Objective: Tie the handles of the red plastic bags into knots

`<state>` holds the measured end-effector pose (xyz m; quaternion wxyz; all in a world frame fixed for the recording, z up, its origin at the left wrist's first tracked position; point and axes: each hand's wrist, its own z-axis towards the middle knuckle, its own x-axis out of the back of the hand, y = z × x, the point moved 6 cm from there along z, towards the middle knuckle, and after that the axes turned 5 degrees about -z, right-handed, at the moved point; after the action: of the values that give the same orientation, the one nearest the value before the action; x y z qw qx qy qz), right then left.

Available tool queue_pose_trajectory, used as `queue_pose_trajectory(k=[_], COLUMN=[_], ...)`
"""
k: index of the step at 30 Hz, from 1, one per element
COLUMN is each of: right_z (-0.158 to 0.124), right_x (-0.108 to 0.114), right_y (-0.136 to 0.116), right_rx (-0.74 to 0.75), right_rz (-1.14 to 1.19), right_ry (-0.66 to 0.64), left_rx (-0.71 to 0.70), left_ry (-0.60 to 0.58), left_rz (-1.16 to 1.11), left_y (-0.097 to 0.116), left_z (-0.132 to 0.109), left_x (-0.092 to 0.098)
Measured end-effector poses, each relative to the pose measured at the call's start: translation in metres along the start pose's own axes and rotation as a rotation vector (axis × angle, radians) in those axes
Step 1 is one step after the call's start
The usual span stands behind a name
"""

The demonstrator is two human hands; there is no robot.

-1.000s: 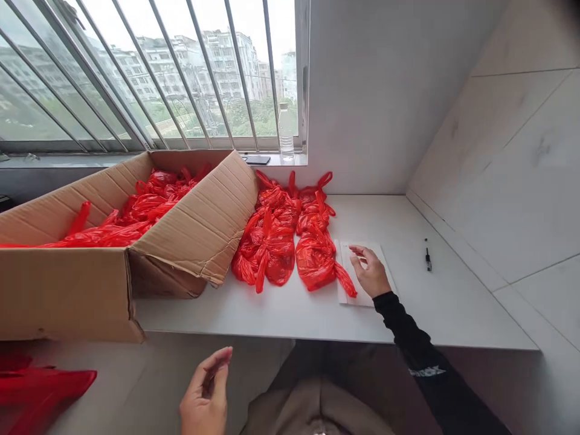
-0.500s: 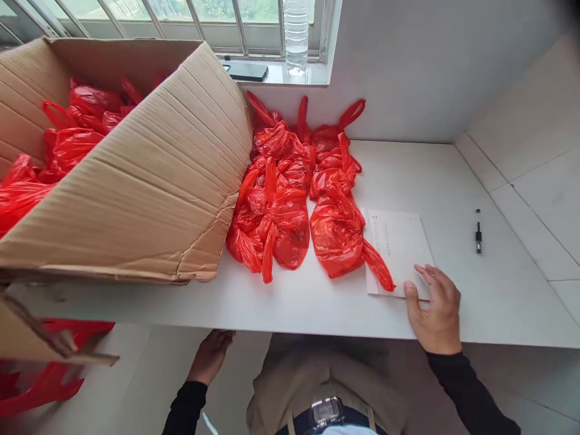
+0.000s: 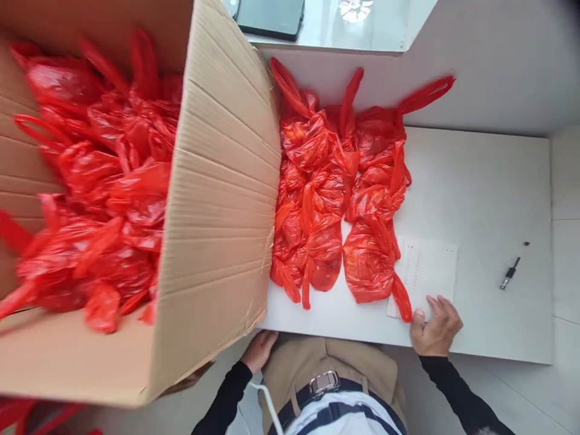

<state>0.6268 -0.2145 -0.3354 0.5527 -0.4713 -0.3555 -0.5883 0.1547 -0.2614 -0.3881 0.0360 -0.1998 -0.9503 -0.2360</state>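
Observation:
My right hand (image 3: 437, 326) rests on the white table near its front edge, thumb and fingers apart, holding nothing. Its fingertips touch the lower edge of a white printed sheet or booklet (image 3: 430, 266). Beside the thumb lies the twisted tail of a knotted red plastic bag (image 3: 369, 263), which overlaps the sheet's left side. My left hand (image 3: 260, 350) is at the front edge of the table, by my waist; its fingertips are hidden there, so I cannot tell their shape. More tied red bags (image 3: 312, 145) stand in rows to the left, their contents not clear.
A large open cardboard box (image 3: 222, 181) full of red bags (image 3: 99, 175) takes up the left side. A black pen (image 3: 510, 275) lies at the right, with a small dark bit (image 3: 526, 243) near it. A phone (image 3: 270, 17) lies on the window sill (image 3: 376, 30).
My view has tilted down and swung left, showing more of the box's inside. My right hand stays by the sheet, its fingers a little more gathered. The left hand stays at the table edge.

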Motion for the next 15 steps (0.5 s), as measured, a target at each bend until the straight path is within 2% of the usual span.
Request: queue_pose_trajectory(k=[2,4,7,10,12,15], right_z=[0.000,0.003,0.010,0.003,-0.019,-0.081], right_x=[0.003,0.007,0.013,0.024,0.038,0.057], right_y=[-0.001,0.000,0.001,-0.005,-0.026,-0.091], right_rx=[0.013,0.021,-0.011,-0.163,-0.287,-0.434], right_rz=[-0.012,-0.024,-0.028,-0.001,0.014,0.058], right_ry=[-0.033,-0.074,-0.175,-0.212,-0.156,-0.123], left_rx=[0.013,0.017,0.010,-0.008,-0.039,-0.105], left_ry=[-0.035,-0.031,-0.007,0.007,0.000,-0.013], left_rz=[-0.011,-0.009,0.023,0.078,0.113,0.133], left_y=[0.004,0.010,0.015,0.010,0.000,-0.022], left_z=[-0.040,-0.068,-0.089,-0.098,-0.106,-0.126], left_x=[0.005,0.015,0.040,0.069,0.090,0.129])
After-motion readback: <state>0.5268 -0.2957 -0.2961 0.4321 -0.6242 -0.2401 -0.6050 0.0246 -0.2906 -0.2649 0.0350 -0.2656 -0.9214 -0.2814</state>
